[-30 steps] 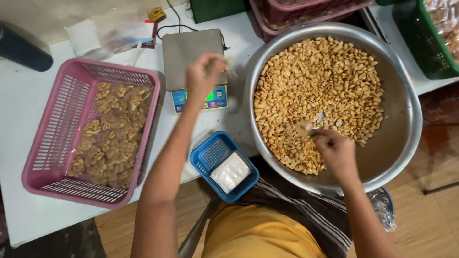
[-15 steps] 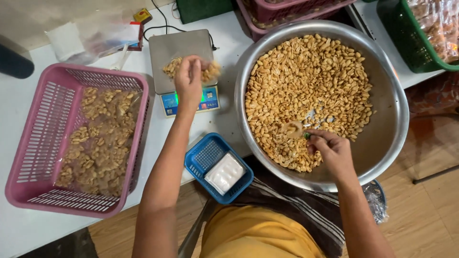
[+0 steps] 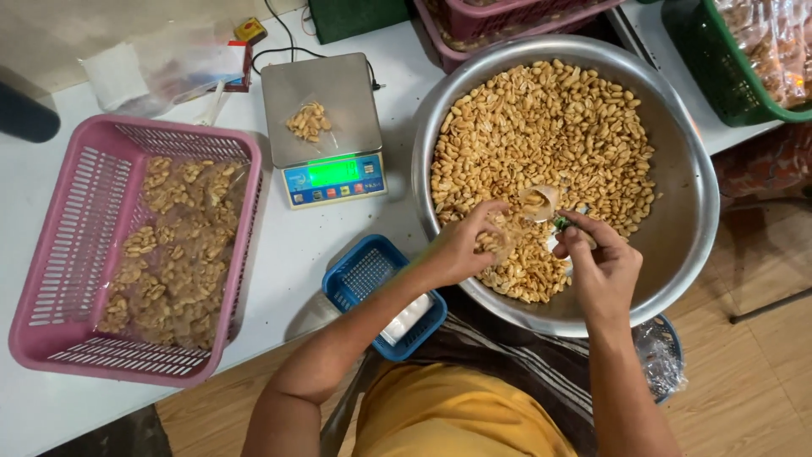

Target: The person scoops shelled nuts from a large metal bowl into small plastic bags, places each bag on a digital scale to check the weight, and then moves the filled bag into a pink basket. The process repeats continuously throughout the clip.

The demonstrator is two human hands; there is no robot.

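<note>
White tabletop [image 3: 279, 254] fills the upper part of the view, with a wooden floor showing below it. Over the near side of a big steel bowl [image 3: 689, 211] heaped with peanuts [image 3: 550, 127], both hands meet. The left hand [image 3: 461, 245] reaches in over the rim, its fingers curled and pinching what looks like a small clear bag [image 3: 501, 239] just above the nuts; how firmly they close cannot be told. The right hand [image 3: 602, 262] is close beside it, fingers bunched around the handle of a small scoop [image 3: 541, 201] that holds a few peanuts and tilts toward the left hand. Left of the bowl sits a digital scale [image 3: 326, 127] with a lit green display and a small bagged portion of nuts [image 3: 309, 121] on its pan. A blue basket [image 3: 364, 275] lies near the table edge under the left forearm, and a pink basket [image 3: 51, 254] of filled bags stands well to the left
</note>
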